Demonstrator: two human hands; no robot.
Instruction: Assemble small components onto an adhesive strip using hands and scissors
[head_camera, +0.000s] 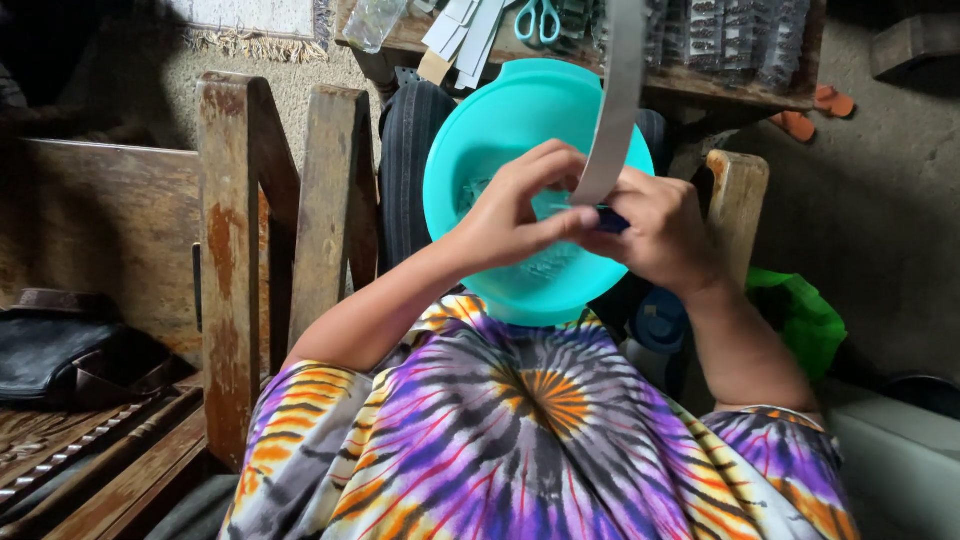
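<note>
Grey and stiff, a long flat strip (618, 110) rises from between my two hands toward twelve o'clock, crossing the upper rim of the bowl and running out of the top of the view. My left hand (515, 215) pinches its lower end, thumb and fingers closed together on it at the centre of the view. My right hand (655, 230) sits just beside it at three o'clock, the two hands touching, and is clamped on a small dark blue object (610, 220) that meets the strip's lower end; I cannot tell what that object is.

Directly beneath both hands lies a round turquoise bowl (500, 120), resting on my lap, with small pale pieces inside that are too blurred to identify. Below it, at six o'clock, spreads my tie-dye garment (530, 430) in purple, orange and black.

Out at twelve o'clock a wooden table (740, 92) carries turquoise-handled scissors (539, 18), more grey strips (465, 35) and rows of small packed items (730, 35). At nine o'clock stands a worn wooden chair frame (240, 250), and past it a dark bag (60, 355) lies on a bench. A green bag (805, 315) sits at four o'clock, and orange sandals (815, 112) lie on the floor at two o'clock.
</note>
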